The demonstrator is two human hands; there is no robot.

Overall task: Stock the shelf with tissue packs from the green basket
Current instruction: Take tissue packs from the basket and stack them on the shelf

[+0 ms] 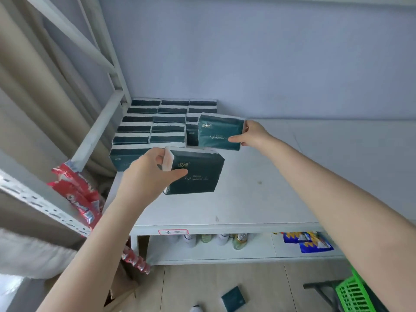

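My left hand (148,174) grips a dark green tissue pack (198,174) by its left end, held above the white shelf (258,199). My right hand (252,135) holds a second dark green tissue pack (219,134) by its right end, upright against the third row of stacked packs. Several rows of the same tissue packs (155,122) fill the shelf's back left corner. The green basket (355,293) shows at the bottom right edge, its contents hidden.
Red snack bags (78,194) hang off the left rack. Cans (220,239) and blue bags (308,242) sit on the lower shelf. One tissue pack (234,298) lies on the wooden floor. The shelf's right half is bare white surface.
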